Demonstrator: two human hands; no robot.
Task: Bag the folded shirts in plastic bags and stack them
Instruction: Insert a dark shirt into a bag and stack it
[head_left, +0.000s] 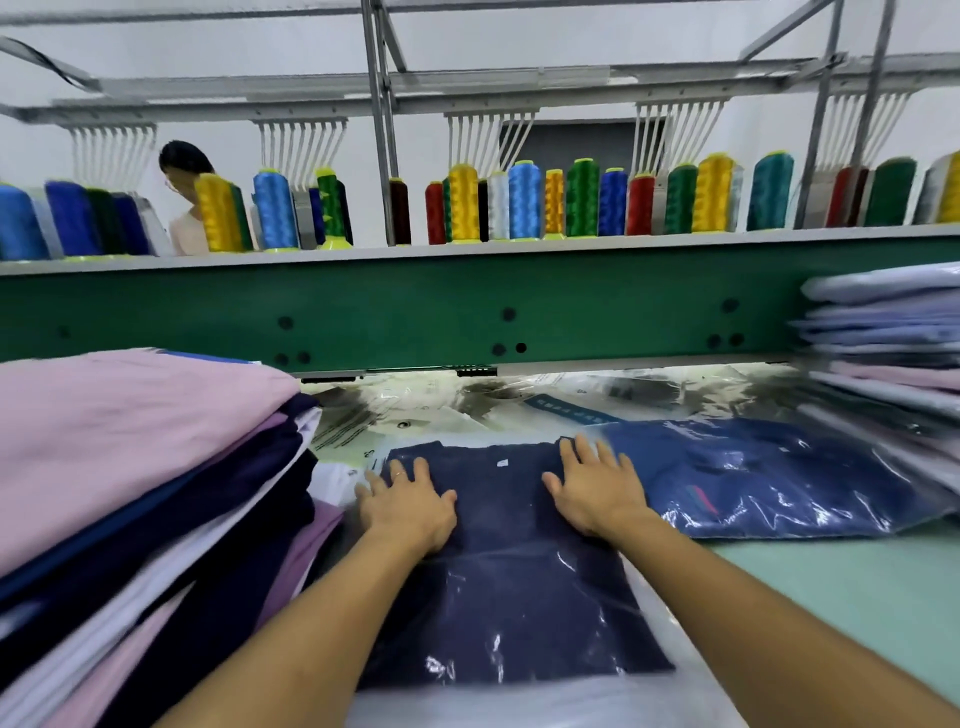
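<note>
Clear plastic bag (519, 701): lies on the pale green surface (857, 597) and covers the near half of the navy shirt (498, 525); the far half is bare.
Left hand (410, 499): flat on the navy shirt's far left part, fingers spread.
Right hand (597, 493): flat on its far right part, fingers spread.
Bagged navy shirt (753, 478): just right of the navy shirt.
Unbagged folded stack (130, 467): left of it, pink on top.
Bagged stack (893, 353): far right.
Loose bags (467, 410): behind it.
Green machine beam (467, 306), thread spools (519, 202): beyond.
</note>
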